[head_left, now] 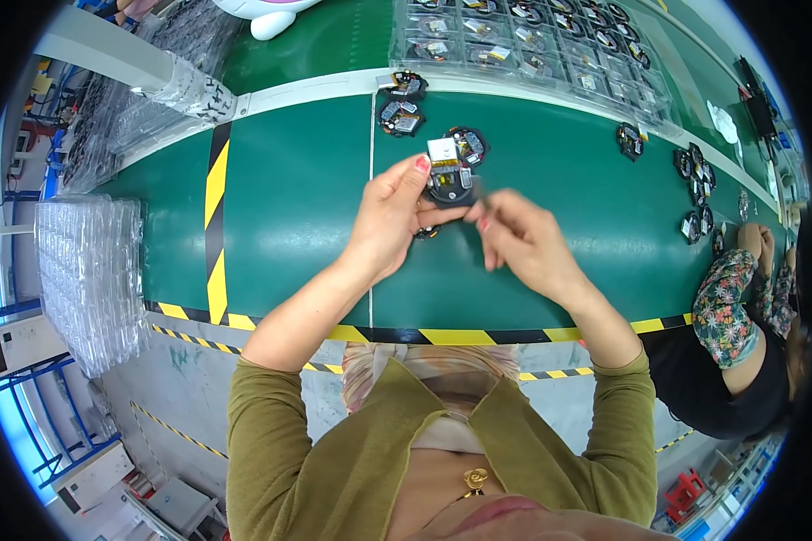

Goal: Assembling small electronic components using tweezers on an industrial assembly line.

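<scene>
My left hand (390, 216) grips a round black electronic module (448, 187) by its edge, thumb on top. A silver-white flat piece with a yellow strip, like a small battery pouch, sticks up from the module. At its right edge is my right hand (525, 236), fingers bent together and blurred. A dark smear at those fingertips may be a small object; I cannot make it out. Just behind the held module lies another round module (470, 145). One more (430, 232) is partly hidden beneath my left hand. Two further modules (401, 117) lie at the table's far side.
Clear plastic trays (523, 50) filled with modules stand beyond the white rail. Loose modules (695, 176) lie at the right, near a co-worker's floral sleeve (726, 293). Stacked clear trays (90, 270) stand left. Black-and-yellow tape (460, 336) marks the green table's (289, 198) near edge.
</scene>
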{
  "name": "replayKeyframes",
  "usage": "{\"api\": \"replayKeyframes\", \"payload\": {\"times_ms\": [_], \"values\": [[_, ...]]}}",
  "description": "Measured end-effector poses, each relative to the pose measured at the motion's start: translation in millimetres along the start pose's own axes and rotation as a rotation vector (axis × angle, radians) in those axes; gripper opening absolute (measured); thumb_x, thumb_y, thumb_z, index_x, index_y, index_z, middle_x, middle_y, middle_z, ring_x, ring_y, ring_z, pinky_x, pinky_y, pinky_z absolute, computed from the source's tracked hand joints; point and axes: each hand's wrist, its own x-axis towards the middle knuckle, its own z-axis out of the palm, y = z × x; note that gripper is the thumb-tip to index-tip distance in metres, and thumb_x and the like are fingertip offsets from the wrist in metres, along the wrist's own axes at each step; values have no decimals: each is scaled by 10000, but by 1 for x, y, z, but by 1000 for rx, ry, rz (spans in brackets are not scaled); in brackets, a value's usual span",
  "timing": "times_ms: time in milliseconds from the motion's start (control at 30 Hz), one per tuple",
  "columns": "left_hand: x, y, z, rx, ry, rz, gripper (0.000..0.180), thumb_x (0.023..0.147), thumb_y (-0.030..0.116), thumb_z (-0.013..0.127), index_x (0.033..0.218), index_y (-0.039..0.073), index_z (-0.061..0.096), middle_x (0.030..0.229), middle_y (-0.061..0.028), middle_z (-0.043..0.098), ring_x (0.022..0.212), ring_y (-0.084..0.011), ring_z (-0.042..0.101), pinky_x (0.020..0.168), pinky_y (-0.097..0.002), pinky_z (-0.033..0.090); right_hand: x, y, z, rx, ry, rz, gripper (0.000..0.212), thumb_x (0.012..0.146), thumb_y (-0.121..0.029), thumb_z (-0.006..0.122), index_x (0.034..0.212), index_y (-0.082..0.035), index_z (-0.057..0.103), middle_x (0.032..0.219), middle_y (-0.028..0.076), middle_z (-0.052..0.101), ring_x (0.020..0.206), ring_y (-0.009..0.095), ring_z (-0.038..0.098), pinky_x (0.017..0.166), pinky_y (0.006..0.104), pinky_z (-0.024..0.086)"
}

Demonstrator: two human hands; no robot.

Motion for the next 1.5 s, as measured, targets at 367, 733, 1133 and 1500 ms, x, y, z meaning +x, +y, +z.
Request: {"api": "replayKeyframes", "payload": {"times_ms": [367,733,1133,1500], "values": [[-16,25,8,1432,111,392,328,736,281,670,932,29,595,707,-101,538,601,-175,570,517,-258,456,23,5,-84,-387,640,-219,164,774,-67,587,919,-25,523,734,39,589,649,97,531,551,241,399],[-24,18,-4,1759,67,462,512,605,268,744,1043,116,527,931,-90,515,840,-273,549,663,-359,460,28,38,-124,-1199,906,-107,234,779,-282,589,908,-91,628,928,105,577,737,313,597,627,402,487],[-14,9,5,1169,-128,786,736,623,36,736,1259,100,371,1161,-131,433,1040,-272,487,806,-356,470,5,2,-1,-115,179,-171,308,799,-95,611,1099,-38,566,522,-55,423,491,5,359,432,196,291],[-14,5,6,839,-153,317,490,805,-47,481,1266,90,388,906,-60,484,711,-87,536,584,-219,499,6,9,0,-11,181,-199,215,819,-53,561,1024,-1,525,620,-38,467,519,24,358,454,190,294]]}}
